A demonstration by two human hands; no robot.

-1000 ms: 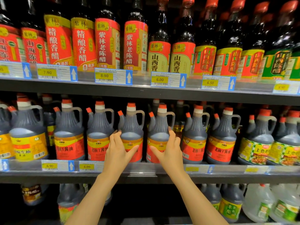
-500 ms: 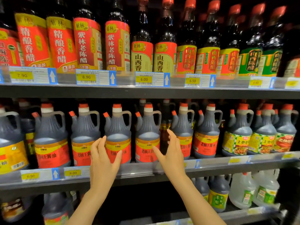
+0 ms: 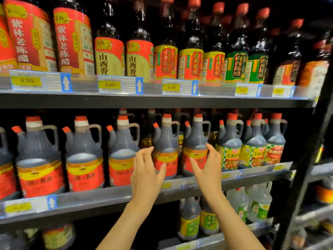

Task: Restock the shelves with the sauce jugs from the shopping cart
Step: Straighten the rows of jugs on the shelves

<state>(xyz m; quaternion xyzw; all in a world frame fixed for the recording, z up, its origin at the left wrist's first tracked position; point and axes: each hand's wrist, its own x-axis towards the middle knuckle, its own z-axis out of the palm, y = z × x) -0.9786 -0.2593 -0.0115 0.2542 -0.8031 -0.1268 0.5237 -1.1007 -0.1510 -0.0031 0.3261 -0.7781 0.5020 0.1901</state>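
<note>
On the middle shelf (image 3: 108, 197), I have both hands raised to the row of dark sauce jugs with red and yellow labels. My left hand (image 3: 146, 175) sits in front of one red-labelled jug (image 3: 166, 150), fingers spread and lightly bent, the thumb lying across the label's lower edge; whether the fingertips truly touch the plastic I cannot tell. My right hand (image 3: 207, 166) reaches to the neighbouring jug (image 3: 195, 141) just to the right of that one, fingers loosely curved against its right flank and thumb crossing the red label, a light hold at most and not a firm grip.

Both jugs stand upright at the front edge of the middle shelf, side by side, spouts pointing left and handles right. To the left of them along the same shelf stand three more jugs (image 3: 84, 156) of the same kind, and to the right a group of jugs with green and yellow labels (image 3: 230, 150).

Above the middle shelf, tall vinegar bottles (image 3: 138, 56) line the upper shelf behind yellow price tags (image 3: 110, 85) reading 8.90, 6.00 and 6.50. Below the middle shelf, more jugs and clear bottles (image 3: 239, 201) stand in shadow. The frame is blurred at its edges.
</note>
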